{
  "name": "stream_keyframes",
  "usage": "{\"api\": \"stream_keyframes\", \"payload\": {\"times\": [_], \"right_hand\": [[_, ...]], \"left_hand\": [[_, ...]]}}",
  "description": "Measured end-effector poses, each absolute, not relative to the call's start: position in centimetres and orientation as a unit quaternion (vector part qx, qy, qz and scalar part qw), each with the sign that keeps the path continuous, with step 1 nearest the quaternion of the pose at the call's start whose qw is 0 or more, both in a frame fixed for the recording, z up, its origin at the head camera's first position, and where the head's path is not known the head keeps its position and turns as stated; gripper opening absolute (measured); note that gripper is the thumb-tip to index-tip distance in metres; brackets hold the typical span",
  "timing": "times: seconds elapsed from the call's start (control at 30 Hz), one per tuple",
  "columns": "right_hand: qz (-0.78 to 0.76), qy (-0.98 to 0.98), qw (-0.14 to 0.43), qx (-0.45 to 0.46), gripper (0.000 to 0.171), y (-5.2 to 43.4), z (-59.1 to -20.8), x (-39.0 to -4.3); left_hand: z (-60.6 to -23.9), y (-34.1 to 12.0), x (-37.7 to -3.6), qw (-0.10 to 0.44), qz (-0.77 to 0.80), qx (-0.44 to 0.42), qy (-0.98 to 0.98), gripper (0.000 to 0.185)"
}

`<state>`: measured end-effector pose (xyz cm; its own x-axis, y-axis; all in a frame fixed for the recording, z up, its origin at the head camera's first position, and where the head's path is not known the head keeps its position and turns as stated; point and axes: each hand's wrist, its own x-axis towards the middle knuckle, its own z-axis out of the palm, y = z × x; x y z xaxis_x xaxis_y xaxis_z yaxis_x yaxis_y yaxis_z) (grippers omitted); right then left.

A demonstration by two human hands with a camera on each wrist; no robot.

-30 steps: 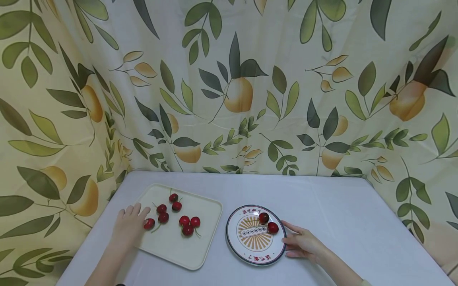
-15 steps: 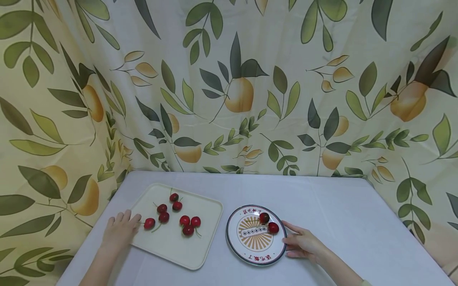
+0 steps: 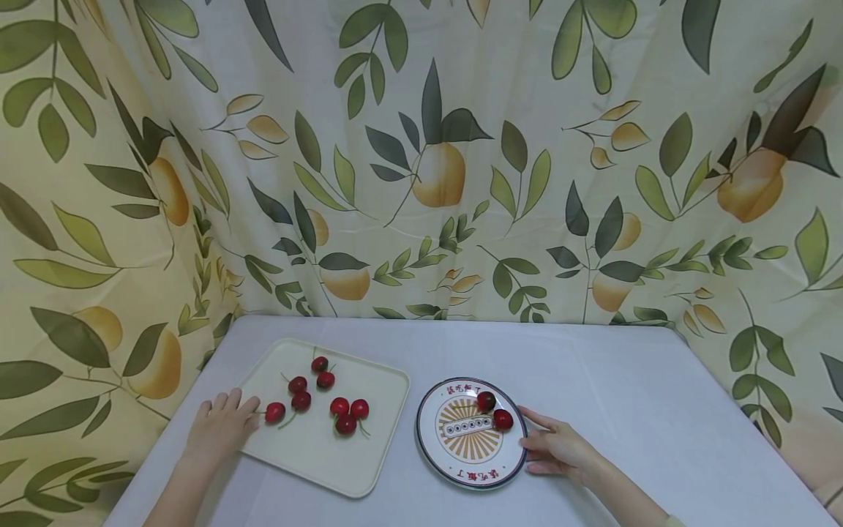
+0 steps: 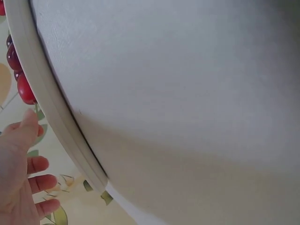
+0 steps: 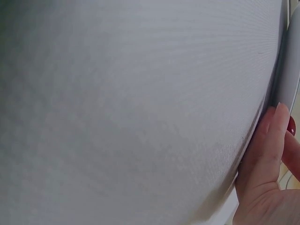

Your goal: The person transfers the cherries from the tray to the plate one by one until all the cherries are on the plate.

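- Your left hand point(image 3: 220, 428) lies flat at the tray point(image 3: 316, 468) edge, fingers relaxed and straight, holding nothing — the fingertips just reach the tray's left rim.
- The nearest cherry point(image 3: 275, 412) sits on the tray just to the right of those fingertips, close but apart from them. Its stem points left, toward your fingers, so the long axis runs roughly left-to-right from the grip.
- Six more cherries lie further right and back on the tray: one point(image 3: 301, 400) just beside the nearest, a pair point(image 3: 298, 383) behind it, another point(image 3: 320, 363) at the back, and a cluster of three point(image 3: 346, 423) toward the tray's middle.
- Your right hand point(image 3: 556, 448) rests on the table point(image 3: 626, 410) against the right edge of the plate point(image 3: 435, 457), fingers loosely extended and touching the rim; the wrist view shows the thumb laid along the rim rather than pinching it. It holds no fruit.
- Two cherries already lie on the plate — one point(image 3: 503, 419) right by your right fingertips, a darker one point(image 3: 486, 400) just behind it.
- For the tray cherries the left hand is much the nearer; the right is well apart from them, across the plate.
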<state>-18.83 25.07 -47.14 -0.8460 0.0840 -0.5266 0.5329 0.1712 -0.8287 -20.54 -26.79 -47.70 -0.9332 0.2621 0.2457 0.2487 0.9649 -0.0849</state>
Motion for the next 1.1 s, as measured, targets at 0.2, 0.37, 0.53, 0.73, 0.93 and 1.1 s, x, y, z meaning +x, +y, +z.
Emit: {"api": "stream_keyframes", "payload": {"times": [0.2, 0.37, 0.53, 0.73, 0.93, 1.1], "right_hand": [[-0.607, 0.745, 0.183, 0.210, 0.066, 25.0, -47.1, -18.8], [-0.615, 0.739, 0.186, 0.202, 0.068, 25.1, -47.1, -18.7], [-0.631, 0.726, 0.197, 0.190, 0.071, 25.3, -47.1, -18.8], [-0.631, 0.727, 0.196, 0.190, 0.071, 25.3, -47.2, -18.8], [-0.627, 0.728, 0.191, 0.200, 0.070, 25.2, -47.2, -18.8], [-0.625, 0.729, 0.189, 0.206, 0.069, 25.2, -47.3, -18.8]], "left_hand": [[-47.8, -26.9, -20.5, 0.154, 0.027, -0.137, -0.978, 0.018], [-47.9, -26.8, -20.7, 0.153, 0.029, -0.141, -0.978, 0.017], [-47.9, -26.6, -20.8, 0.138, 0.044, -0.141, -0.979, 0.019], [-47.6, -26.3, -20.8, 0.123, 0.056, -0.138, -0.981, 0.021], [-46.9, -25.5, -21.1, 0.158, 0.065, -0.165, -0.971, 0.023], [-46.2, -24.2, -21.6, 0.186, 0.065, -0.182, -0.963, 0.025]]}}
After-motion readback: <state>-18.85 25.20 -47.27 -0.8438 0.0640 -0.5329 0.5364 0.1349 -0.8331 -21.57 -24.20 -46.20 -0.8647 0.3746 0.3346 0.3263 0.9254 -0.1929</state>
